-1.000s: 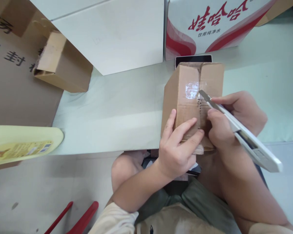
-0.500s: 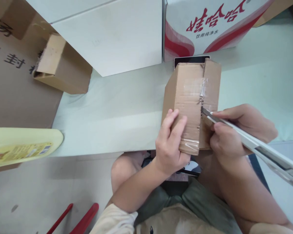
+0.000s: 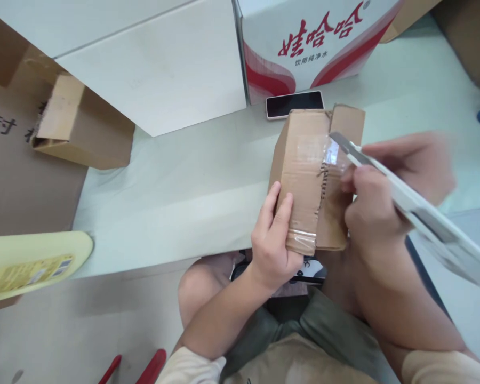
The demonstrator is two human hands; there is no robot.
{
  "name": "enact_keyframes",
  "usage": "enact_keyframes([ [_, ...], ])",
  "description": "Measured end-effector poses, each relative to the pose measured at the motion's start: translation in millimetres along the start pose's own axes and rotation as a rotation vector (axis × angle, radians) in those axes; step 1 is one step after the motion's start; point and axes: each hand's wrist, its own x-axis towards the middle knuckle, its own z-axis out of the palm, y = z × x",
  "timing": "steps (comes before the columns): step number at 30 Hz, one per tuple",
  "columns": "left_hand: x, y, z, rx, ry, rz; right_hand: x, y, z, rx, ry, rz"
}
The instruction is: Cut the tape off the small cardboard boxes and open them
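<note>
A small brown cardboard box [image 3: 304, 176] is tilted at the table's front edge. Along its seam runs a ragged cut, with clear tape [image 3: 333, 152] near the upper part and more tape at the lower end. My left hand [image 3: 274, 240] grips the box's lower left side, fingers spread over the cardboard. In my right hand [image 3: 378, 197], partly blurred, is a utility knife [image 3: 408, 205] with its blade out. The blade tip lies over the taped upper seam; whether it touches, I cannot tell.
A phone [image 3: 294, 104] lies behind the box, before a white-and-red carton [image 3: 304, 48] and a large white box [image 3: 152, 74]. To the left are another small cardboard box [image 3: 92, 125], a big brown carton [image 3: 20, 176] and a yellow container [image 3: 32, 261]. Red bars [image 3: 152, 368] show below.
My right hand has raised the knife from the middle of the seam to its upper end. My left hand still holds the box. The view has shifted, uncovering more of the phone.
</note>
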Motion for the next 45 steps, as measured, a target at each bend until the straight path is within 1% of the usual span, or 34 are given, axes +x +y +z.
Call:
enact_keyframes([
  [1, 0.1, 1.9, 0.2, -0.004, -0.008, -0.006, 4.9, -0.2, 3.0, 0.001, 0.03, -0.023],
  [3, 0.7, 5.0, 0.2, 0.003, -0.013, -0.019, 11.0, 0.8, 7.2, -0.032, 0.038, -0.051],
  [11, 1.2, 9.5, 1.8, 0.032, -0.005, -0.031, 6.3, 9.6, 7.4, -0.1, -0.067, -0.149],
  [18, 0.8, 9.3, 4.4, 0.053, 0.021, -0.036, 8.6, 13.9, 12.0, -0.128, -0.092, -0.203],
  [23, -0.1, 9.2, 6.0, 0.066, 0.034, -0.04, 10.8, 10.8, 11.3, -0.157, -0.121, -0.195],
  [26, -0.1, 8.6, 7.1, 0.057, 0.046, -0.038, 10.4, 9.4, 11.4, -0.143, -0.145, -0.163],
  [29, 0.3, 7.5, 7.7, 0.036, 0.06, -0.038, 9.4, 7.6, 12.3, -0.133, -0.139, -0.137],
  [33, 1.3, 6.3, 6.2, 0.039, 0.046, -0.055, 8.7, 4.1, 12.8, -0.11, -0.149, -0.13],
  [38, 2.2, 5.3, 3.7, 0.066, 0.03, -0.062, 7.5, 2.1, 12.9, -0.141, -0.11, -0.107],
  [42, 2.3, 4.6, 3.8, 0.052, 0.038, -0.054, 4.6, 4.5, 13.0, -0.1, -0.07, -0.094],
  [45, 2.0, 5.4, 4.3, 0.049, 0.039, -0.052, 3.5, 7.8, 13.0, -0.092, -0.088, -0.068],
])
